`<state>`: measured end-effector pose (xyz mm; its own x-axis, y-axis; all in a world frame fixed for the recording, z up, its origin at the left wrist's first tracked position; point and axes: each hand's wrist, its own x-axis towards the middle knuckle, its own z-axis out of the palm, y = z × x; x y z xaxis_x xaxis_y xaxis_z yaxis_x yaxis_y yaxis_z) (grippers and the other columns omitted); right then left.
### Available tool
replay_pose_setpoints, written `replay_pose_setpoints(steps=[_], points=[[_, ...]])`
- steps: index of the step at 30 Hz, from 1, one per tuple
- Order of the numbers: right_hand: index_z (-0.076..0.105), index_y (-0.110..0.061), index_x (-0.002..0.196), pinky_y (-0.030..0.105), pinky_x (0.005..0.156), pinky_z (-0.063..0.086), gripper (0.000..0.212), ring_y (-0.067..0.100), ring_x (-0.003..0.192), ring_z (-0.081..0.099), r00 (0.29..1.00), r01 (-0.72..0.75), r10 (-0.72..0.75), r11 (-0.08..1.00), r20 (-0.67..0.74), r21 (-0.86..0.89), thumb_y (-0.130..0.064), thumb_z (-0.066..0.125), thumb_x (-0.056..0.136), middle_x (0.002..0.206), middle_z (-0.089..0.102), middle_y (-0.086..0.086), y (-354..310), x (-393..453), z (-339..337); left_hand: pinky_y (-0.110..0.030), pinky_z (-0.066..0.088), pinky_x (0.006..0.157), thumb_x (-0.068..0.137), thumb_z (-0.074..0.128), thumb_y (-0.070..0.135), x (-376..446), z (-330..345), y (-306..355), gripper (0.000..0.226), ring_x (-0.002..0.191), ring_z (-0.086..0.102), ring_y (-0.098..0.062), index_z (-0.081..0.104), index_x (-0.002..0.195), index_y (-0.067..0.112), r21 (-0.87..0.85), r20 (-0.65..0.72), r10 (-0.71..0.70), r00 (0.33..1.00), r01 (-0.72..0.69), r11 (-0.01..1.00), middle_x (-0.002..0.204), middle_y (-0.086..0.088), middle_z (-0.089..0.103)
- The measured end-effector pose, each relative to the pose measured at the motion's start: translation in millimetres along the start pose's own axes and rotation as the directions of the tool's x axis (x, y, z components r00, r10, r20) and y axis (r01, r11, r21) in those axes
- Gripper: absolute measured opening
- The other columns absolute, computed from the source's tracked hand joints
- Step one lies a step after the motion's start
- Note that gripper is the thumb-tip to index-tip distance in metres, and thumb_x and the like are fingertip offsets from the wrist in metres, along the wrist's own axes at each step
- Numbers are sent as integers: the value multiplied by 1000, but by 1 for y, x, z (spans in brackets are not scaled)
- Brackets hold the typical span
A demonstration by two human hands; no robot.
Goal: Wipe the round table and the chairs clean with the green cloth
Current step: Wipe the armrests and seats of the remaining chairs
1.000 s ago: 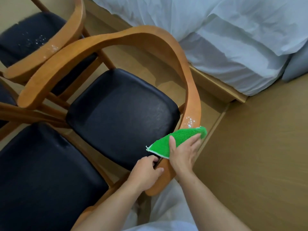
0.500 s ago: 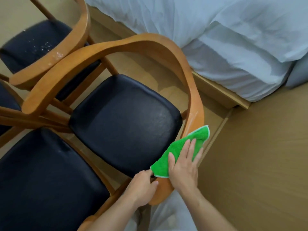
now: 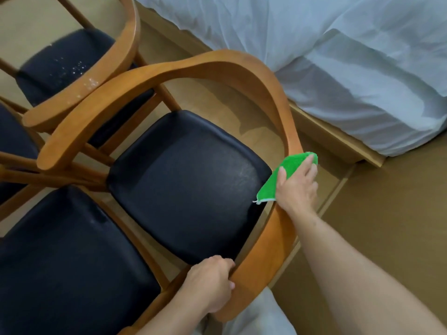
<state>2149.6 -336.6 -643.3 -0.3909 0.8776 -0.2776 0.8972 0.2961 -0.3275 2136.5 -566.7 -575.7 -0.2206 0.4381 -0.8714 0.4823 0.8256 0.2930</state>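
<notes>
A wooden chair [image 3: 242, 66] with a curved armrest rail and a black padded seat [image 3: 188, 182] stands in the middle of the view. My right hand [image 3: 298, 187] presses the green cloth [image 3: 278, 180] flat against the right arm of that rail, fingers spread over the cloth. My left hand [image 3: 212, 284] grips the near end of the same rail from the inside. The round table is not in view.
A second chair [image 3: 108, 61] at the upper left has white specks on its rail and seat. A third black seat [image 3: 67, 257] fills the lower left. A bed with white sheets [image 3: 338, 56] and its wooden base [image 3: 338, 136] lies close on the right, above tan floor.
My right hand has slid the green cloth further up along the chair's right arm, over the spot where white specks showed. My left hand keeps its grip on the rail's end.
</notes>
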Motion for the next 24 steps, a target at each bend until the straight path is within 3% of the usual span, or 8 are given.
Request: replay_pose_setpoints(steps=[4,8,12,17,20,22,24], points=[[16,-20,146,51,91,46,62,39,113,53,986,47,-59,996,158,78,-54,35,97,135,45,16,-16,78,-16,-42,40,101,99,50,36,0,-2,5,35,118,50,-22,50,132,26,140,20,-30,999,27,990,125,1,53],[28,-17,136,47,80,44,55,39,105,57,994,56,-60,997,87,53,-54,35,97,124,52,15,-23,80,-12,-40,40,102,98,50,37,2,-3,6,35,118,51,-21,49,132,28,115,22,-62,998,59,992,127,2,53],[8,-19,150,52,88,49,70,40,110,54,994,80,-81,997,68,15,-54,36,96,139,37,16,-3,31,-10,-40,41,99,98,50,38,5,-5,8,35,117,52,-23,49,131,26,149,58,-68,996,59,987,126,1,53],[-7,-9,152,53,105,32,83,48,130,32,989,46,-39,998,140,-47,-52,36,96,157,2,24,18,-65,-1,-41,47,93,93,56,31,11,-8,14,33,113,55,-27,53,125,21,108,50,-36,998,31,994,125,-4,56],[-11,-6,151,54,111,22,85,48,141,12,971,38,-14,994,237,-98,-52,34,96,156,-15,26,23,-120,6,-40,49,94,83,61,45,12,-2,23,52,114,57,-29,55,126,17,0,58,-7,998,7,1000,126,-6,59],[-19,-9,150,54,114,18,85,45,144,-4,957,58,-28,994,288,-93,-54,29,95,155,-25,22,29,-138,10,-39,50,93,71,60,52,14,5,27,64,112,58,-27,54,128,25,-72,45,34,998,-31,997,125,-2,61],[-22,-11,149,55,114,20,88,43,145,-8,955,55,-30,995,294,-79,-55,31,94,155,-28,18,31,-136,10,-40,52,89,63,64,54,19,10,26,69,107,60,-24,53,127,30,-125,33,24,999,-20,992,121,2,62]])
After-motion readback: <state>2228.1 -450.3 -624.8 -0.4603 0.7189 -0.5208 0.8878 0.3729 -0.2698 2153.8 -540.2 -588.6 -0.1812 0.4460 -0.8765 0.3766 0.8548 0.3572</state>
